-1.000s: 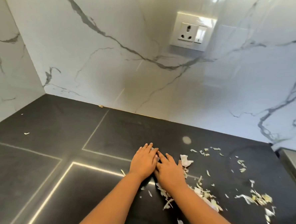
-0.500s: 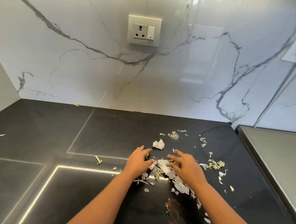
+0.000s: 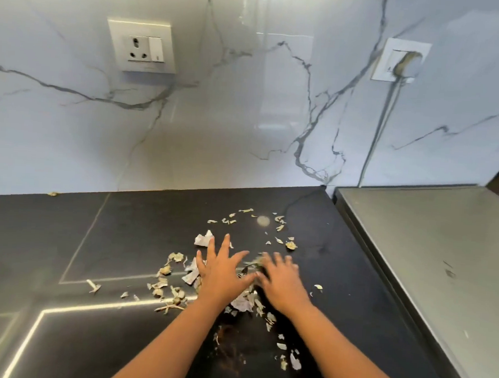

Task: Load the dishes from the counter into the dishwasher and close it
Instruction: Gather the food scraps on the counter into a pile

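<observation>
Pale vegetable peel scraps (image 3: 169, 283) lie scattered over the black counter (image 3: 122, 239). My left hand (image 3: 223, 270) lies flat on the scraps with its fingers spread. My right hand (image 3: 280, 280) is beside it, palm down, fingers straight and a little blurred, touching the scraps. A small heap of scraps (image 3: 244, 301) sits between and under both hands. No dishes and no dishwasher are in view.
A white marble wall rises behind the counter, with a socket (image 3: 143, 48) at the left and a second socket (image 3: 400, 60) with a plug and cable at the right. A grey steel surface (image 3: 431, 252) adjoins the counter on the right.
The view has swung to the right, bringing the steel surface and the second socket into sight. Both hands have moved forward over the scraps and spread flat, side by side.
</observation>
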